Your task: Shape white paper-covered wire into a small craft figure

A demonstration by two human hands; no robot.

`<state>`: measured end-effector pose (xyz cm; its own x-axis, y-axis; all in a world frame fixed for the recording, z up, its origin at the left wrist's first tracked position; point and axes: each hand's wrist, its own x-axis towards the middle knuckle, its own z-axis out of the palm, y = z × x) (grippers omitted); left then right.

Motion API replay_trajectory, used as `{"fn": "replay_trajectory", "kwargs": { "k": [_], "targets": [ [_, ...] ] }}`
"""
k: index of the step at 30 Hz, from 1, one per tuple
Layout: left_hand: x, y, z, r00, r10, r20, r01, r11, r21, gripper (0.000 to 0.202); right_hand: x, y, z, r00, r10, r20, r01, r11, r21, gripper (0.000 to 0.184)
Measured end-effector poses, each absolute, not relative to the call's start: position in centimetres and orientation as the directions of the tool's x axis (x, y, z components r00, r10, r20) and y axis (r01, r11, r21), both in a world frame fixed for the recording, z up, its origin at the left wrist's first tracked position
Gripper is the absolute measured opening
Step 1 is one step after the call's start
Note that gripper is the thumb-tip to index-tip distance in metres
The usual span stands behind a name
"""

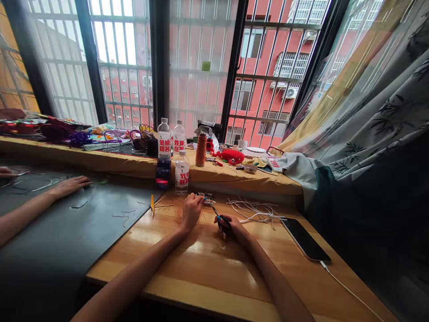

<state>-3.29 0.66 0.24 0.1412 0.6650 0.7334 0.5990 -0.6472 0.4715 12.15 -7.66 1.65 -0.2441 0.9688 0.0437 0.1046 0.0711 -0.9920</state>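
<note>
- Nearest, bare wood at the front of the desk (187, 279); beyond it, right in the middle, the black-handled scissors (225, 224)! Stiff metal, light enough for one hand I'd judge, best held by the loops and clear of the blades.
- The right hand (236, 228) has those loops, fingers curled round them, blades angled far and left; whether the blades are parted, I can't tell.
- Now the left hand (192, 212), slightly farther: thumb and fingertips pressed together, seemingly on a white strand (209, 201) beside the scissor tips. Tiny, blurred; it should be light and bendy, one to pinch near its end.
- Off to the right, a charging phone (306, 240), and by its far end a loose spread of white cords (253, 211), likely soft and easily tangled.
- Over on the left, a co-worker's hand (74, 185) lies flat on a dark surface.
- Farther still, a clear bottle (181, 174), then an orange spool (201, 151) upright on the ledge (231, 173), a red toy (233, 156) to its right.
</note>
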Motion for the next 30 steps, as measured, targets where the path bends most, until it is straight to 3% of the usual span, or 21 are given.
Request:
{"fn": "replay_trajectory", "kwargs": {
  "k": [30],
  "targets": [
    [-3.09,0.23,0.40,0.181,0.707,0.684,0.549,-0.649,0.526,0.022,12.20,-7.56,1.34,-0.264,0.963,0.060,0.119,0.094,-0.989,0.038]
  ]
}}
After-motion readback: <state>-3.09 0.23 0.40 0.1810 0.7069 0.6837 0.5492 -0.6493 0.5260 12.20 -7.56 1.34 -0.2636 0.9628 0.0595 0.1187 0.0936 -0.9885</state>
